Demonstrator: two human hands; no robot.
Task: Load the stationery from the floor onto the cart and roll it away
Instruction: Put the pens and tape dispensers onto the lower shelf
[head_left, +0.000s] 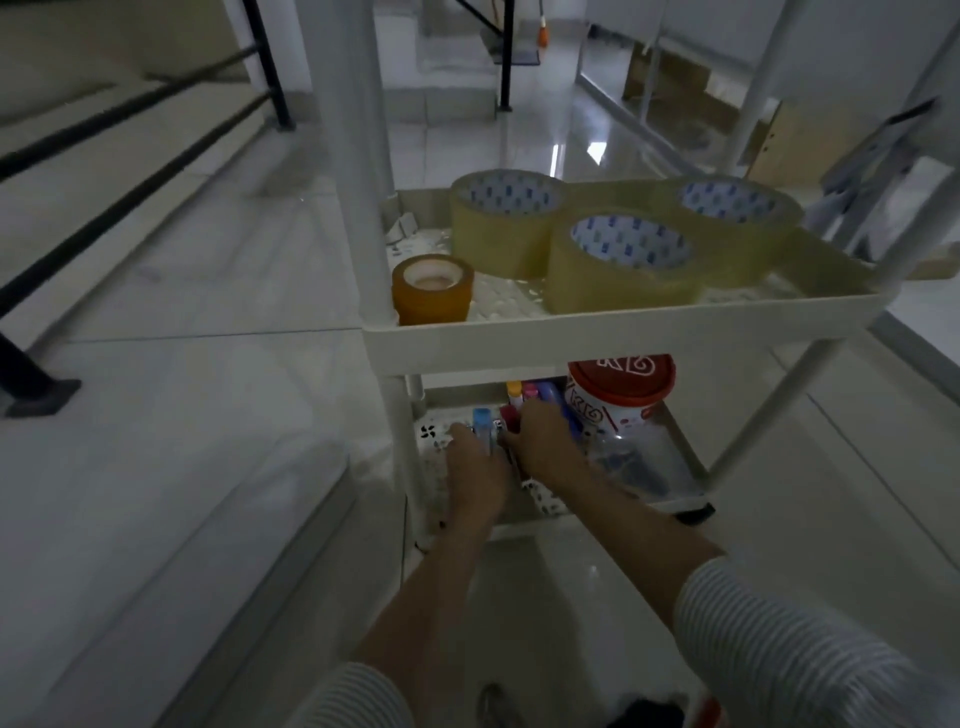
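While both my arms reach under the upper tray, I see my left hand (475, 470) curled around a blue-capped marker (483, 428) and my right hand (545, 441) closed over a bunch of coloured markers (524, 395) on the lower shelf (670, 467) of the white plastic cart (623, 325). These pens stand roughly upright, caps up, long axes near vertical. A red-lidded white tub (621, 395) sits just beside them to the right, under the upper tray's front rim, so room above the caps is tight. On the upper tray three large tan tape rolls (618, 265) lie flat, holes up, touching one another, with a small orange tape roll (432, 288) at the near left corner. Glossy white floor tiles (182, 415) lie open to the left; black railing bars (130, 150) run farther left.
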